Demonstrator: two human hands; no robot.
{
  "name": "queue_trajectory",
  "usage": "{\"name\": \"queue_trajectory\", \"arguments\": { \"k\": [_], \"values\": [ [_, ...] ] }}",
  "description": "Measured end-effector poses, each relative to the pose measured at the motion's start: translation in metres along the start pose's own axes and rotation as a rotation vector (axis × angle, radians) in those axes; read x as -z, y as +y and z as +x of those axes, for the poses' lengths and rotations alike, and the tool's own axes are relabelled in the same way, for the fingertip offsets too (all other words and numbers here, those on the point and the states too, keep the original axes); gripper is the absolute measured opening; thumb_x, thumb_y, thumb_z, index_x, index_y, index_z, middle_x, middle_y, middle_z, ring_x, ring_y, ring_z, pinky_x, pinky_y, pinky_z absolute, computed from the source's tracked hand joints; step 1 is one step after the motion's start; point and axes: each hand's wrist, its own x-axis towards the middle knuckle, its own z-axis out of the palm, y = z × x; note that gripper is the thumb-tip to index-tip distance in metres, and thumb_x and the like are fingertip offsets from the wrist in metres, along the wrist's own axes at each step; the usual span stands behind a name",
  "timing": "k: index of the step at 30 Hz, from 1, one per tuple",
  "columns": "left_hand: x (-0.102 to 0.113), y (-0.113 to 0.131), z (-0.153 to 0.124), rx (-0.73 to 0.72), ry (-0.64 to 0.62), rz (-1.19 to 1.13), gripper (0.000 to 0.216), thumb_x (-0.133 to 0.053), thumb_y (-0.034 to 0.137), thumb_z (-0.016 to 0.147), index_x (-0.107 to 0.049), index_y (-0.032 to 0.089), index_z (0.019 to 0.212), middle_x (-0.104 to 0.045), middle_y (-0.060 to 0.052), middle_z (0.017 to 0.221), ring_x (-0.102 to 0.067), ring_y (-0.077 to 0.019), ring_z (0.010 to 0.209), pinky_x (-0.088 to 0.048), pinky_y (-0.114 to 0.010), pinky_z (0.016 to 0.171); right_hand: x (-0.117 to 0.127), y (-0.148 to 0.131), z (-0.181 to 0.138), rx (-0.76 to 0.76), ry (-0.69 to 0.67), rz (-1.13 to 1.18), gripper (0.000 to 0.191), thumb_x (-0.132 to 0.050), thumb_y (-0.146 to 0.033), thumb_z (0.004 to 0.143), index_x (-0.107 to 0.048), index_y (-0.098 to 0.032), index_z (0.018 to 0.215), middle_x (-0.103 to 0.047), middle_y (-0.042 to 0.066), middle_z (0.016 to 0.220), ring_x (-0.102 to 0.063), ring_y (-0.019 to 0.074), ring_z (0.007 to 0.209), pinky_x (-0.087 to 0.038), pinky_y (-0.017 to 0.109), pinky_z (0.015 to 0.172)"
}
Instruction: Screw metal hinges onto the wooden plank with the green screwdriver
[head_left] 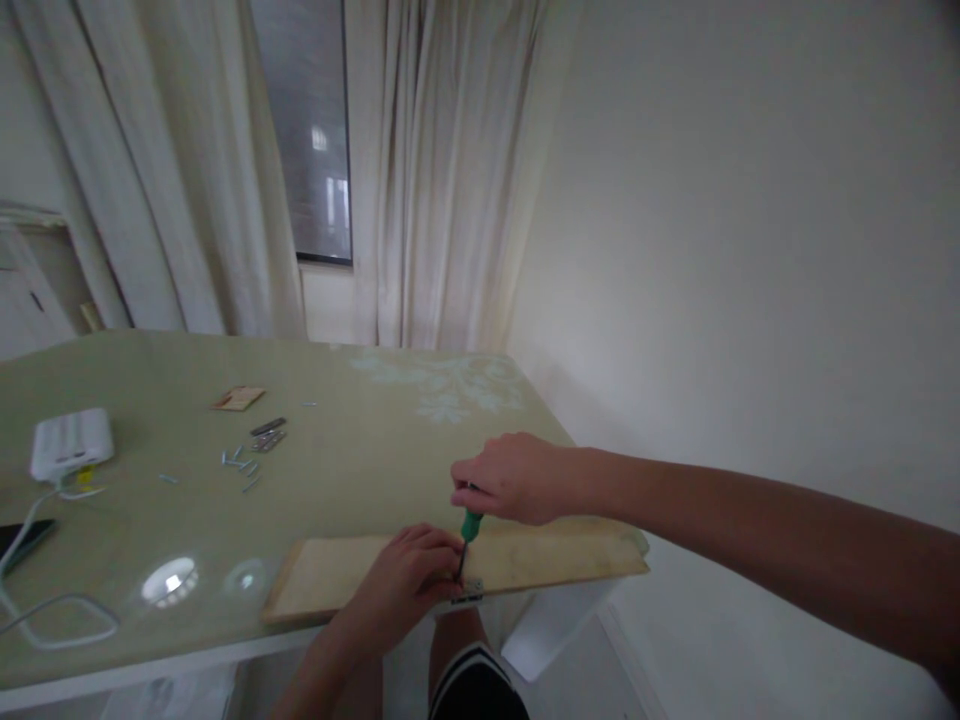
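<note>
My right hand (pixel 517 480) is closed around the green handle of a screwdriver (pixel 472 526), which stands nearly upright, leaning slightly. Its shaft runs down to a small metal hinge (pixel 472 587) at the near edge of a pale wooden board (pixel 547 555). My left hand (pixel 412 570) rests on the board, fingers bent together beside the screwdriver tip and the hinge. What those fingertips pinch, if anything, is hidden. The board lies lengthwise along the table's front edge.
On the green-covered table (pixel 360 470) lie several loose screws (pixel 240 462), a small pile of metal hinges (pixel 268 436) and a small flat wooden piece (pixel 238 398). At left are a white power box (pixel 72 443), a white cable (pixel 71 600) and a dark phone-like object (pixel 26 540). A wall (pixel 750 300) rises at right.
</note>
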Motion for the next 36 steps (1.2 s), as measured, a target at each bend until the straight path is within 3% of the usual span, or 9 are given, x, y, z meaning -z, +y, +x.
{"name": "queue_trajectory", "arguments": {
  "k": [6,11,13,18,20,27,29,34,36],
  "values": [
    [0.01,0.011,-0.001,0.039,-0.03,-0.009,0.005,-0.078,0.031,0.094,-0.076,0.026,0.094,-0.076,0.0,0.117,-0.066,-0.0227,0.113,-0.044,-0.033,0.099,-0.004,0.001,-0.01,0.275,0.068,0.022,0.031,-0.048,-0.032,0.108,-0.063,-0.022,0.133,-0.075,0.012,0.117,-0.07,0.0239,0.103,-0.048,0.032,0.076],
    [0.013,0.015,0.001,0.006,-0.045,-0.011,0.003,-0.077,0.026,0.094,-0.076,0.025,0.092,-0.075,0.0,0.117,-0.065,-0.0216,0.114,-0.044,-0.032,0.099,-0.012,-0.005,-0.016,-0.069,0.083,-0.01,0.049,-0.041,-0.057,0.108,-0.071,-0.018,0.117,-0.078,0.015,0.094,-0.075,0.0309,0.085,-0.046,0.035,0.065],
    [0.01,0.013,0.001,0.008,-0.042,-0.006,0.004,-0.076,0.027,0.095,-0.075,0.024,0.092,-0.075,-0.001,0.117,-0.065,-0.0215,0.113,-0.044,-0.032,0.098,-0.015,-0.002,-0.018,-0.095,0.093,-0.035,0.049,-0.041,-0.056,0.108,-0.072,-0.018,0.112,-0.078,0.015,0.091,-0.075,0.0316,0.084,-0.045,0.035,0.064],
    [-0.002,0.001,-0.003,0.074,0.023,0.069,0.007,-0.083,0.028,0.087,-0.076,0.025,0.089,-0.076,-0.003,0.107,-0.067,-0.0246,0.106,-0.048,-0.033,0.092,-0.021,0.004,-0.022,0.3,0.166,0.026,0.032,-0.047,-0.043,0.11,-0.062,-0.025,0.132,-0.076,0.008,0.11,-0.072,0.0237,0.099,-0.047,0.031,0.069],
    [-0.003,-0.002,-0.003,0.085,0.049,0.081,0.012,-0.084,0.029,0.085,-0.078,0.026,0.094,-0.076,-0.004,0.107,-0.067,-0.0267,0.107,-0.05,-0.034,0.093,-0.021,0.001,-0.022,0.357,0.202,0.057,0.034,-0.046,-0.044,0.11,-0.06,-0.026,0.135,-0.075,0.008,0.115,-0.072,0.0228,0.102,-0.048,0.031,0.071],
    [0.013,0.015,0.003,0.031,-0.056,-0.019,0.013,-0.071,0.036,0.096,-0.08,0.027,0.093,-0.076,-0.005,0.118,-0.066,-0.0246,0.114,-0.049,-0.033,0.101,-0.018,-0.008,-0.015,-0.096,0.152,-0.019,0.052,-0.036,-0.057,0.109,-0.07,-0.018,0.113,-0.078,0.015,0.093,-0.077,0.0351,0.09,-0.054,0.041,0.067],
    [0.014,0.017,0.003,0.043,-0.066,-0.025,0.013,-0.072,0.036,0.096,-0.079,0.027,0.091,-0.076,-0.004,0.119,-0.066,-0.0244,0.114,-0.048,-0.033,0.101,-0.018,-0.006,-0.014,-0.064,0.154,-0.004,0.043,-0.039,-0.05,0.11,-0.067,-0.019,0.118,-0.079,0.014,0.097,-0.077,0.0335,0.091,-0.054,0.039,0.066],
    [0.005,0.006,0.001,0.132,-0.045,-0.004,0.013,-0.076,0.034,0.092,-0.077,0.025,0.083,-0.077,-0.004,0.1,-0.067,-0.0253,0.103,-0.049,-0.033,0.092,-0.018,-0.005,-0.017,0.276,0.16,0.046,0.032,-0.043,-0.041,0.111,-0.058,-0.024,0.133,-0.077,0.011,0.114,-0.075,0.0267,0.099,-0.052,0.034,0.069],
    [0.002,0.003,0.001,0.131,-0.049,-0.003,0.015,-0.078,0.035,0.091,-0.075,0.023,0.082,-0.078,-0.004,0.102,-0.068,-0.0255,0.102,-0.048,-0.034,0.091,-0.015,-0.007,-0.017,0.184,0.16,0.041,0.04,-0.042,-0.049,0.109,-0.059,-0.022,0.135,-0.078,0.012,0.106,-0.076,0.0297,0.094,-0.053,0.036,0.068]
  ]
}}
